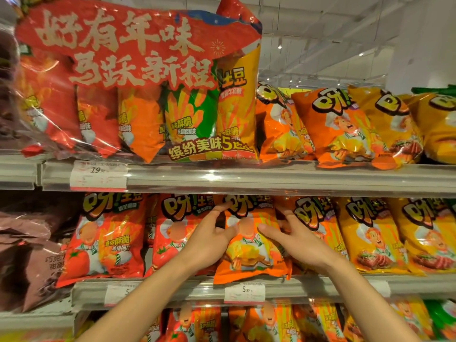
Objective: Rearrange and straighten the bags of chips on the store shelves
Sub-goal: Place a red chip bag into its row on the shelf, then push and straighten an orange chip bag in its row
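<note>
An orange chip bag (249, 253) stands on the middle shelf (187, 288), its bottom edge hanging over the shelf's front lip above a price tag. My left hand (209, 239) holds its left side, thumb on the front and fingers behind the edge. On the right side, my right hand (293, 239) grips the same way, thumb pressed on the front. Red tomato-flavour bags (103, 243) stand to the left and yellow bags (365, 235) to the right.
The top shelf (271, 180) carries a large red multi-pack (138, 90) and leaning orange and yellow bags (340, 127). Brown bags (27, 245) fill the far left. More chip bags (259, 322) line the lowest shelf between my forearms.
</note>
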